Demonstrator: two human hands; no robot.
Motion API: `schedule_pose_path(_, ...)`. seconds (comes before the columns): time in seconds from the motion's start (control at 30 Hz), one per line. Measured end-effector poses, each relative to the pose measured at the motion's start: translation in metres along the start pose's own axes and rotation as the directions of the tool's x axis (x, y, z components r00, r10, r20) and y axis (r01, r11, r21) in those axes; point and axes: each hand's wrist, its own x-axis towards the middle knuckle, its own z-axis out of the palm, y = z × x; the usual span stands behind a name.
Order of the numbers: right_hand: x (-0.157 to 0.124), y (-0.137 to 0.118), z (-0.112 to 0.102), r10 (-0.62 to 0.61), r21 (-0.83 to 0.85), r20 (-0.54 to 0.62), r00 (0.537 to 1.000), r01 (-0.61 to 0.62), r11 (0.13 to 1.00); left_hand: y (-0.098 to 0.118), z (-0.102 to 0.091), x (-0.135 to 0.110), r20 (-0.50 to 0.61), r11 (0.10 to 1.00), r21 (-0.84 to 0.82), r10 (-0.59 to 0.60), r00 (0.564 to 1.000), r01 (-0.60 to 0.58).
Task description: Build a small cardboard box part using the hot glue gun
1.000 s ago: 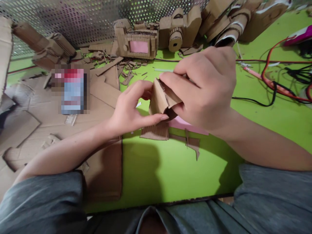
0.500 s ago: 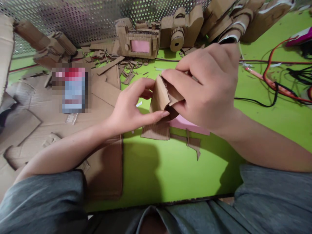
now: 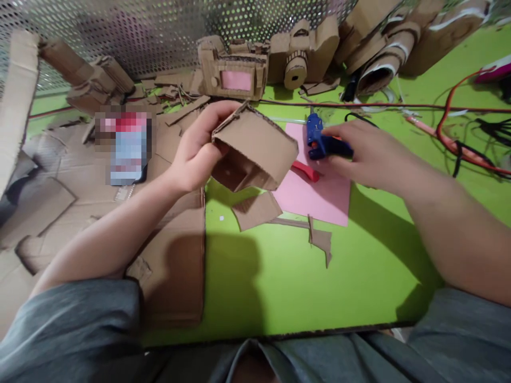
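Note:
My left hand point(image 3: 198, 148) holds a small folded cardboard box shape point(image 3: 255, 148) up above the table, its open side tilted down toward me. My right hand point(image 3: 369, 154) is wrapped around the back of a blue hot glue gun point(image 3: 319, 139), which has a black cord. The gun sits over a pink paper sheet point(image 3: 315, 189). A red plastic piece point(image 3: 305, 171) lies on the sheet beside the gun, partly hidden. Two cardboard scraps point(image 3: 255, 210) lie on the green table just below the box.
Cardboard camera models point(image 3: 233, 72) stand along a perforated metal sheet point(image 3: 120, 37) at the back. Red and black wires point(image 3: 451, 127) run across the right. Cardboard sheets and offcuts point(image 3: 175, 271) cover the left. A pixelated object point(image 3: 128, 151) lies on them.
My right hand has left the cardboard and moved right onto the glue gun. My left hand has lifted the box up and leftward, and the pink sheet now shows more fully.

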Motion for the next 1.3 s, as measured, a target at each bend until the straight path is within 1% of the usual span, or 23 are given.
schedule_pose_path(0.03,0.003,0.005,0.006,0.002,-0.025,0.029,1.0,-0.002,1.0,-0.002,0.0,0.0,0.012,0.998,-0.054,0.026,1.0,-0.025)
schedule_pose_path(0.07,0.006,0.01,0.012,0.008,-0.05,0.032,0.999,-0.007,0.999,-0.004,0.001,-0.001,0.024,0.994,-0.099,0.054,0.998,-0.051)
schedule_pose_path(0.13,0.014,0.016,0.019,0.037,-0.121,0.049,0.998,-0.031,0.992,-0.007,0.0,-0.004,0.021,0.988,-0.131,0.091,0.996,-0.087)
schedule_pose_path(0.2,0.021,0.021,0.022,0.079,-0.182,0.06,0.995,-0.067,0.981,-0.007,0.0,-0.007,0.007,0.984,-0.137,0.113,0.994,-0.111)
schedule_pose_path(0.3,0.031,0.032,0.02,0.112,-0.221,0.059,0.992,-0.097,0.971,-0.003,0.002,-0.011,0.008,0.986,-0.131,0.101,0.995,-0.099)
schedule_pose_path(0.47,0.033,0.047,0.015,0.101,-0.257,0.035,0.994,-0.089,0.962,0.003,0.004,-0.007,0.041,0.992,-0.099,0.079,0.996,-0.074)
schedule_pose_path(0.57,0.03,0.046,0.015,0.127,-0.315,0.022,0.992,-0.114,0.942,0.004,0.002,-0.003,0.067,0.996,-0.075,0.055,0.996,-0.05)
schedule_pose_path(0.63,0.028,0.043,0.016,0.163,-0.343,0.0,0.987,-0.153,0.927,0.005,0.001,-0.002,0.081,0.998,-0.059,0.036,0.996,-0.031)
schedule_pose_path(0.73,0.027,0.041,0.015,0.207,-0.333,-0.069,0.976,-0.218,0.917,0.009,0.0,-0.002,0.083,1.0,-0.029,0.008,0.997,-0.005)
schedule_pose_path(0.83,0.025,0.04,0.01,0.254,-0.214,-0.172,0.952,-0.288,0.934,0.011,-0.001,-0.003,0.087,0.999,-0.026,0.021,0.996,-0.019)
schedule_pose_path(0.93,0.018,0.03,0.002,0.341,0.027,-0.232,0.911,-0.345,0.938,0.011,-0.005,-0.001,0.16,0.997,-0.016,0.077,0.984,-0.075)
schedule_pose_path(1.0,0.012,0.018,-0.003,0.358,0.2,-0.229,0.905,-0.316,0.927,0.009,-0.009,0.001,0.209,0.993,-0.031,0.119,0.971,-0.115)
schedule_pose_path(1.1,-0.002,-0.004,-0.01,0.288,0.408,-0.19,0.938,-0.191,0.893,0.008,-0.015,0.004,0.269,0.991,-0.06,0.131,0.954,-0.12)
schedule_pose_path(1.17,-0.01,-0.017,-0.014,0.213,0.49,-0.101,0.972,-0.137,0.861,0.009,-0.017,0.005,0.276,0.99,-0.076,0.133,0.952,-0.117)
schedule_pose_path(1.23,-0.016,-0.026,-0.016,0.105,0.564,-0.016,0.994,-0.077,0.822,0.011,-0.015,0.004,0.231,0.986,-0.076,0.163,0.959,-0.149)
schedule_pose_path(1.3,-0.021,-0.032,-0.017,0.015,0.621,0.033,0.999,-0.032,0.784,0.014,-0.011,0.002,0.178,0.979,-0.033,0.205,0.962,-0.203)
